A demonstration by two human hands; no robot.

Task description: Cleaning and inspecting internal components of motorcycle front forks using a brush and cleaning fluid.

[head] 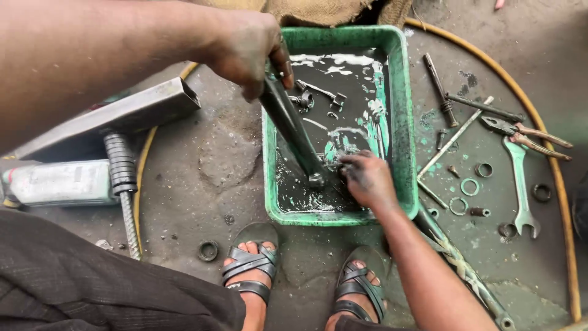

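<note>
A green plastic tray holds dark oily liquid and a few small metal parts. My left hand grips the upper end of a long dark metal tube that slants down into the tray. My right hand, blackened with grime, rests in the liquid at the tube's lower end, fingers touching it. Whether it holds anything small is hidden.
Right of the tray lie a spanner, pliers, rods, bolts and washers on the dirty floor. A yellow hose curves around them. A grey square tube, a coil spring and my sandalled feet lie left and below.
</note>
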